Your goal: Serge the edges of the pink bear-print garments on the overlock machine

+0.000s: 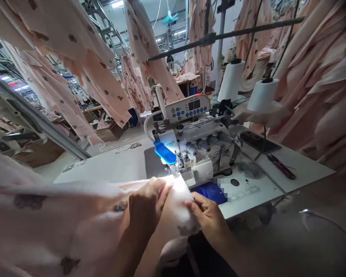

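Observation:
Pale pink fabric (89, 227) with brown patches spreads across the left foreground and runs up to the needle area of a white overlock sewing machine (203, 169). My left hand (148, 200) is closed on the fabric, its fingers bunched just in front of the presser foot (175, 169). To the right, my right hand (207, 215) pinches the fabric's edge between thumb and fingers. A bright lamp lights the cloth under the blue guard (165, 153). Glare hides exactly where the fabric meets the foot.
Two white thread cones (231, 82) stand behind the machine. A phone-like dark object (259, 141), red-handled snips (281, 166) and a clear round dish (250, 169) lie on the table's right side (302, 171). Pink fabric pieces (86, 65) hang overhead and at both sides.

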`<state>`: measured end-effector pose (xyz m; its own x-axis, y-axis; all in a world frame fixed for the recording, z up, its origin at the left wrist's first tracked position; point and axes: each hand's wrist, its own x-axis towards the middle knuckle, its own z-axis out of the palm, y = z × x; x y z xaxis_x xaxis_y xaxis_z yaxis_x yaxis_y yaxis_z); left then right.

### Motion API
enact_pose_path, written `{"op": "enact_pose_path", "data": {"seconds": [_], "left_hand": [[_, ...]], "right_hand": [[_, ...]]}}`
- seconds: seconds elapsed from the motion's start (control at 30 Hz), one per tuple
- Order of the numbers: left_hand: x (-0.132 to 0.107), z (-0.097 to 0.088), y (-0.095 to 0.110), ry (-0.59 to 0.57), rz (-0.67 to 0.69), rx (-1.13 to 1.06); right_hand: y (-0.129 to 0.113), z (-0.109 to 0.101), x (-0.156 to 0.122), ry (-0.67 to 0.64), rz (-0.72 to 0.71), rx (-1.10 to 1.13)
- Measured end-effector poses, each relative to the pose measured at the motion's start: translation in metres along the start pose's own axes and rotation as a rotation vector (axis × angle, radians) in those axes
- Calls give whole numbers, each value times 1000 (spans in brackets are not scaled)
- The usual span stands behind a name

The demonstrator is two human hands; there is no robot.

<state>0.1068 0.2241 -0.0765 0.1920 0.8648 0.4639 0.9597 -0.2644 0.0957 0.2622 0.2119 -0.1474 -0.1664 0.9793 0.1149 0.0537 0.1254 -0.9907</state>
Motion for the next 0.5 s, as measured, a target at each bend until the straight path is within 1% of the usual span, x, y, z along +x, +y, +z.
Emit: {"op": "enact_pose_path", "data": {"seconds": [0.03, 0.1, 0.17, 0.2, 0.27, 0.33, 0.43, 0.5], "left_hand": [[8, 2, -1, -62, -51, 20], [21, 7, -4, -219, -136, 31], [29, 11, -5, -344, -161, 13], [30, 12, -5, -379, -150, 5], [27, 12, -4, -417, -111, -2], [21, 11, -3, -439, -83, 13], [15, 13, 1, -428, -51, 77], [19, 16, 3, -405, -46, 132]], "right_hand": [[0, 0, 6, 34, -15, -37], [2, 1, 16, 79, 2, -52], [6, 2, 18, 81, 46, 18], [8, 2, 16, 70, 59, 55], [9, 0, 11, 40, 62, 86], [7, -3, 4, 4, 47, 39], [0, -8, 1, -40, 35, -28], [-4, -10, 7, -41, 53, -32]]}}
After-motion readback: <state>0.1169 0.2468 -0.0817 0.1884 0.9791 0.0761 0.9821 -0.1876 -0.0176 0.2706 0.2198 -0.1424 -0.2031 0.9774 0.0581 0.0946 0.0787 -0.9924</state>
